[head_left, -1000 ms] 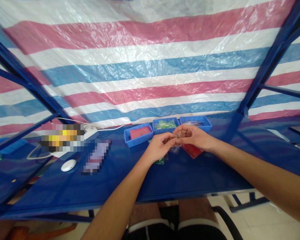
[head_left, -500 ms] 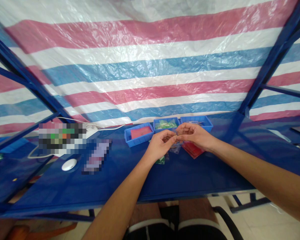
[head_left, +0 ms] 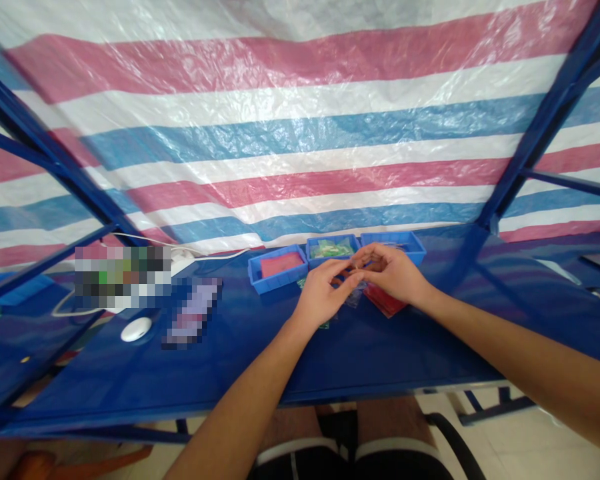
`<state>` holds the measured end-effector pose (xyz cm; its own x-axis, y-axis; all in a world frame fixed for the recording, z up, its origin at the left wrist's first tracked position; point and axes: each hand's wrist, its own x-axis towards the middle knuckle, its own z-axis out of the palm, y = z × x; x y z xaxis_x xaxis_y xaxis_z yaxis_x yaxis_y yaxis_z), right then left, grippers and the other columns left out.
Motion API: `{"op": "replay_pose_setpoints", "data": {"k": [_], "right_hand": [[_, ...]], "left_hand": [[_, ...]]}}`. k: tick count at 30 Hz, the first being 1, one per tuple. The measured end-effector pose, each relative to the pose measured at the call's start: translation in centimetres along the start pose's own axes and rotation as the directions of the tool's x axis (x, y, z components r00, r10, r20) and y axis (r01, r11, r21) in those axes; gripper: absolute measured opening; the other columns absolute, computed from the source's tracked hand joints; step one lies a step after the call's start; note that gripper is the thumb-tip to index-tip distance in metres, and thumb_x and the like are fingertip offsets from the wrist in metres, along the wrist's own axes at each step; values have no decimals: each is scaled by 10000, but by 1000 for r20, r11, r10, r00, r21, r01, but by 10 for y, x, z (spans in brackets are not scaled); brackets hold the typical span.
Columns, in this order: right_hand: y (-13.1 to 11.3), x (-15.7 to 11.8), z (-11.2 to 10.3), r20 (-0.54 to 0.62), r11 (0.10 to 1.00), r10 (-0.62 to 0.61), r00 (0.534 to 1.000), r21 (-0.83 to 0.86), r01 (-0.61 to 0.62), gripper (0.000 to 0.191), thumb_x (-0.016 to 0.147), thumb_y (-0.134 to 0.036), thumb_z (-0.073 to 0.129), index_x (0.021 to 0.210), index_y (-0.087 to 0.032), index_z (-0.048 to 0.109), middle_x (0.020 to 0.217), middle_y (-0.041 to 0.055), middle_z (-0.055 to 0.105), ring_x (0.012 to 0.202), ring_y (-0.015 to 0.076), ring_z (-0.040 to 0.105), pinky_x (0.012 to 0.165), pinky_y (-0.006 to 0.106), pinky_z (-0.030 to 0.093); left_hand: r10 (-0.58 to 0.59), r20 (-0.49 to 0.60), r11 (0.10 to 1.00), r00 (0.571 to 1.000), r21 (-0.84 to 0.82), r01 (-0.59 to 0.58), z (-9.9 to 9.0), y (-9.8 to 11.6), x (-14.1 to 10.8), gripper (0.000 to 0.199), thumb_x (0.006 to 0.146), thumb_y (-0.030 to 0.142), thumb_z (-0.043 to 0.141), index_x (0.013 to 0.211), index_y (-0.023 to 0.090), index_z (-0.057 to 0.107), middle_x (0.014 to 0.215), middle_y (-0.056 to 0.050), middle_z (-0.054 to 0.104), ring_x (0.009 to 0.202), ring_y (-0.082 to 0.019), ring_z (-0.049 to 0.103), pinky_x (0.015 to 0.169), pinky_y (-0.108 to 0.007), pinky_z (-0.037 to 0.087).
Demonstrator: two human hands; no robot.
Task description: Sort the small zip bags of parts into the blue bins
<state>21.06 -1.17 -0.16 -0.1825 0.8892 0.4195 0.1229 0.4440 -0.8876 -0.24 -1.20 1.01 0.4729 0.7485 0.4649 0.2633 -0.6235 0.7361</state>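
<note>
My left hand (head_left: 325,293) and my right hand (head_left: 387,272) meet above the blue table, fingertips close together. Their fingers are curled around something too small to make out. Below my right hand lie red packets (head_left: 387,303), with a clear plastic bag (head_left: 353,297) beside them. Green packets show partly from under my left hand. Just behind the hands stand three blue bins: the left bin (head_left: 277,283) holds red packets (head_left: 283,265), the middle one green packets (head_left: 330,248), and the right bin (head_left: 417,250) some small clear items.
On the left of the table (head_left: 250,347) are a white round object (head_left: 137,329), a blurred-out flat item (head_left: 195,313) and white cables (head_left: 215,255). Blue metal posts (head_left: 535,127) frame a striped plastic sheet (head_left: 300,147). A clear bag (head_left: 560,271) lies at the right.
My left hand has moved slightly right and turned over the items beneath it, covering more of the green packets. My right hand has barely moved.
</note>
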Motion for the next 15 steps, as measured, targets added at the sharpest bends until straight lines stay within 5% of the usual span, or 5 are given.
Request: {"op": "replay_pose_setpoints", "data": {"k": [4,7,11,15], "right_hand": [[-1,-4,4,90,1000,8,996,-2,-7,411,877,-380,805,1262,-272,712,1203,75,783,1087,267,758,968,433,620],[0,-3,4,60,999,31,998,32,-33,386,882,-444,804,1209,-261,714,1107,75,797,987,260,770,877,419,644],[1,0,2,-73,1000,14,997,9,-13,415,846,-523,830,1135,-247,719,1000,75,762,909,244,726,752,375,635],[3,2,-1,-4,996,66,998,55,-65,479,804,-514,870,1184,-264,721,1032,58,769,920,239,729,796,381,618]], "left_hand": [[-25,-70,998,997,55,29,-2,-6,2,371,993,450,653,1277,236,759,1162,-101,771,996,-244,736,816,-330,612],[-61,-122,998,991,14,63,-2,-14,2,321,1021,410,607,1238,232,763,1154,-83,793,1001,-241,756,859,-343,616],[-126,-93,985,988,-131,113,2,-19,3,289,1018,374,614,1232,213,722,1115,-76,810,925,-224,793,840,-337,630],[-120,-36,977,992,-184,112,4,-15,1,251,1004,354,643,1211,213,655,1022,-62,817,918,-212,795,788,-290,608]]}}
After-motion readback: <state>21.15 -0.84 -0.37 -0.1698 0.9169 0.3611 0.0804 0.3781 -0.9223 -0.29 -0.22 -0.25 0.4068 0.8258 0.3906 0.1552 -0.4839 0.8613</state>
